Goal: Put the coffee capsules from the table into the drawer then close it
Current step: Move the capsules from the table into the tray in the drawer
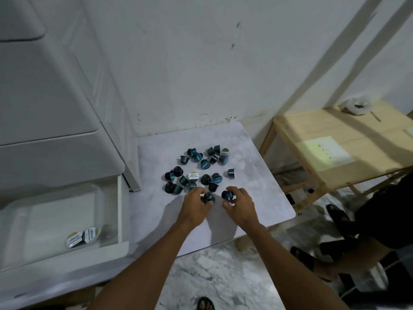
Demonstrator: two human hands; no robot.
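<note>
Early yet: our left hand (196, 201) and right hand (239, 204) each grip one coffee capsule (209, 197); the open drawer (119, 209) holds a couple, and most crowd the tabletop (248, 151) beside it.

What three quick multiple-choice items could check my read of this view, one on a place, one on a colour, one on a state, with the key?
1. Where does the drawer stand relative to the table?
A. To its left.
B. To its right.
C. Behind it.

2. What colour are the capsules on the table?
A. Red and gold.
B. Dark blue-green and black.
C. All white.

3. What are the left hand and right hand doing?
A. Both lie flat.
B. Each grips a capsule.
C. Only the left holds one.

Key:
1 A, the open drawer lies off the table's left edge.
2 B, the heap is teal and black, with a few pale lids showing.
3 B, a dark capsule sits in the fingers of each hand.
</note>
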